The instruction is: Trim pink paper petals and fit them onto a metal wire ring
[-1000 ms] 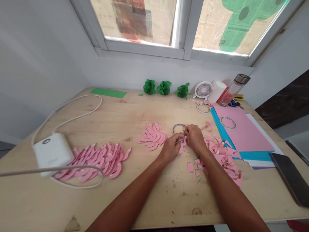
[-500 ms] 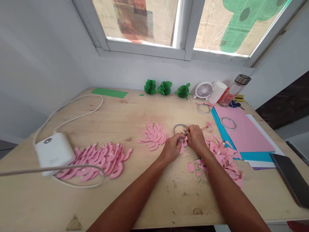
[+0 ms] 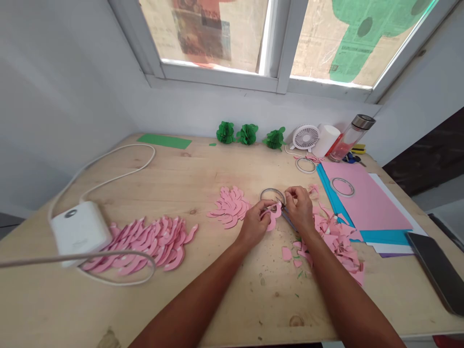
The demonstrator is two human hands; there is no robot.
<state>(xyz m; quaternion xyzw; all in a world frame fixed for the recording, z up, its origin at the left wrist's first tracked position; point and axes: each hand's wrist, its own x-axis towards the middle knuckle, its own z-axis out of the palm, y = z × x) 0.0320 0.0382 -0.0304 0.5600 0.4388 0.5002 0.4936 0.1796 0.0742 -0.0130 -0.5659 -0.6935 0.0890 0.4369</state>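
Observation:
My left hand pinches a wavy strip of pink paper above the table, with a small white patch near its upper end. Just right of it, my right hand is closed, thumb and fingertips together; whatever they pinch is too small to make out. A pair of scissors lies beneath and between the hands, partly covered by the right one. Behind the hands rests a roll of tape. To their left spreads a pile of curved pink petal-shaped cutouts.
Wavy pink strips are heaped at left beside a white power bank with a looping cable. Pink scraps lie by my right forearm. Coloured paper sheets, a phone, a bottle and a fan stand right.
My right hand has drawn slightly away from the left, and the fingertips have parted from the strip. More of the scissors and the pink strip now shows between the hands.

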